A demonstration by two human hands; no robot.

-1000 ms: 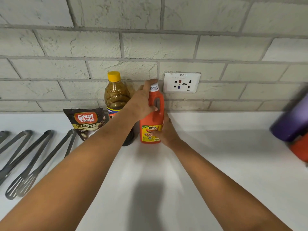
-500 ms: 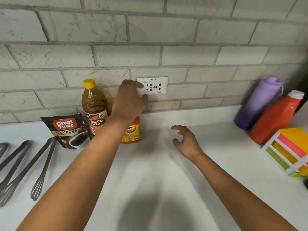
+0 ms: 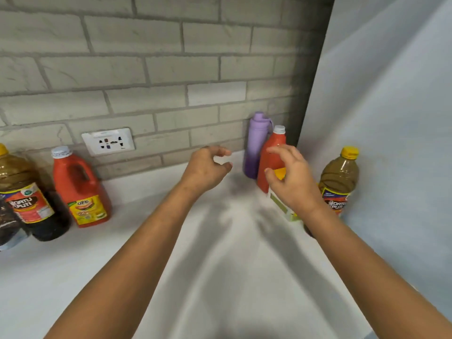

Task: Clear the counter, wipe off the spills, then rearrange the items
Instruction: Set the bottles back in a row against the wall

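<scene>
Over the white counter (image 3: 220,253), both hands, left hand (image 3: 205,170) and right hand (image 3: 291,179), loosely curled, empty.

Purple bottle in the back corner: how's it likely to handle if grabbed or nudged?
The purple bottle stands tall and narrow, so a push near its top would probably tip it. It looks smooth and rigid, likely somewhat slippery but not floppy. The red bottle stands close beside it, so a nudge that way may knock both.
</scene>
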